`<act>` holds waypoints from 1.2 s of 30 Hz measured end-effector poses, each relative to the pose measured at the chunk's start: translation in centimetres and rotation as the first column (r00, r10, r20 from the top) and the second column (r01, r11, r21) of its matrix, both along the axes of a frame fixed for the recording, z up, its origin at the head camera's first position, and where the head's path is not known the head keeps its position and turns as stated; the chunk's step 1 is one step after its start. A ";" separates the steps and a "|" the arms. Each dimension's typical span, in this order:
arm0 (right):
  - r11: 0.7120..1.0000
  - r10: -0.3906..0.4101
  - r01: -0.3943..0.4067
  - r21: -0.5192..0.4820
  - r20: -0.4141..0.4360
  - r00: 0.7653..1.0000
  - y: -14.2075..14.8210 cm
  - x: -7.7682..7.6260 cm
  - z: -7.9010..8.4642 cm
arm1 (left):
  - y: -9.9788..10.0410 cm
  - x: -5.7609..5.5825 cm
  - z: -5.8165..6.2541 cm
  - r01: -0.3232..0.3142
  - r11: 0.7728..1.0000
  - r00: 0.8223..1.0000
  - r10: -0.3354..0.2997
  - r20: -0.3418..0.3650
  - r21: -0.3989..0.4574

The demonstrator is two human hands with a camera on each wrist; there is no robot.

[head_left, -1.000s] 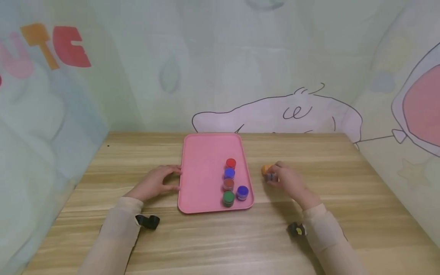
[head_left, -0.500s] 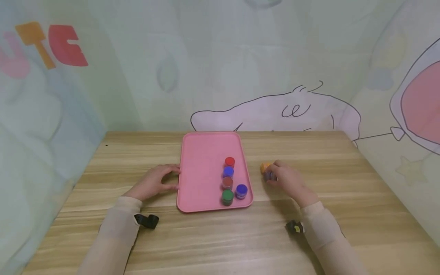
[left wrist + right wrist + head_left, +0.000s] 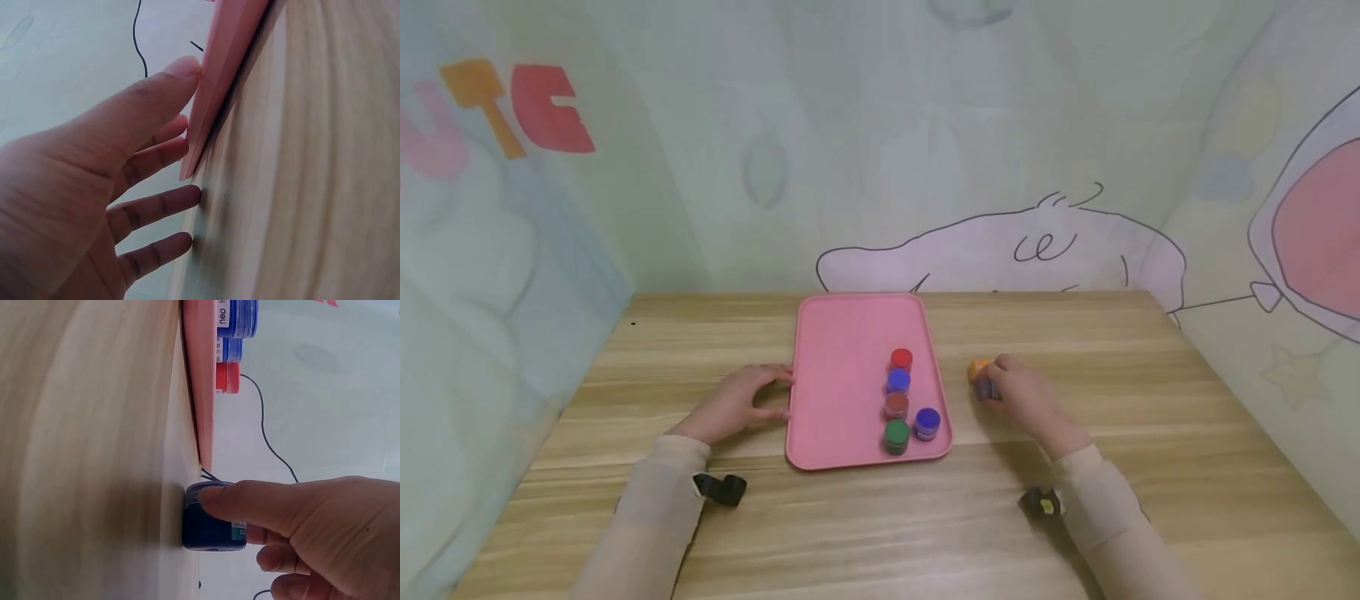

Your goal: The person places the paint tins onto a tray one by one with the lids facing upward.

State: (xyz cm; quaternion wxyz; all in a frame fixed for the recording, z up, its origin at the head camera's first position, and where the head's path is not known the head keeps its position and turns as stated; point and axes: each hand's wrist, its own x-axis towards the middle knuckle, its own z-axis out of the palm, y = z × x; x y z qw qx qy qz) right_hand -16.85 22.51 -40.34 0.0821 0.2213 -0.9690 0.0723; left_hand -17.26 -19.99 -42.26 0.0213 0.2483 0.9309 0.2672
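My right hand (image 3: pixel 1028 398) pinches a small dark blue paint jar (image 3: pixel 209 522) between thumb and fingers, low at the table right of the tray. Just beyond it is an orange paint jar (image 3: pixel 978 369), partly hidden by the fingers. My left hand (image 3: pixel 733 403) is at the left edge of the pink tray (image 3: pixel 842 333), thumb and fingertips against the rim, fingers loosely extended. On the tray's right side stand a red jar (image 3: pixel 902 359), a blue jar (image 3: pixel 898 381), a brown jar (image 3: pixel 896 406) and a green jar (image 3: pixel 897 436) in a row, with another blue jar (image 3: pixel 927 422) beside them.
The tray lies on a wood-grain table (image 3: pixel 850 533). A pale cloth backdrop (image 3: pixel 700 167) with cartoon drawings stands behind and at both sides. Black wrist cameras, left (image 3: pixel 721 488) and right (image 3: pixel 1041 502), sit at the sleeves.
The right hand's fingers have shifted slightly on the dark jar, and its pale label shows less in the head view. The left hand stays at the tray's edge; the head view jiggles a little.
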 end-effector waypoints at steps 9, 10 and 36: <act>1.000 0.008 -0.007 0.016 -0.036 0.999 0.0 -0.1 -0.3 | 0.0 0.0 -0.1 -0.005 1.000 1.000 0.005 0.008 0.008; 1.000 0.012 -0.011 0.016 -0.045 0.999 0.0 -0.1 -0.4 | 0.0 0.1 -0.1 -0.005 1.000 1.000 0.005 0.009 0.007; 1.000 -0.017 0.017 -0.010 0.029 0.999 0.2 0.4 0.6 | 0.1 0.1 0.0 -0.020 1.000 1.000 0.020 0.018 -0.001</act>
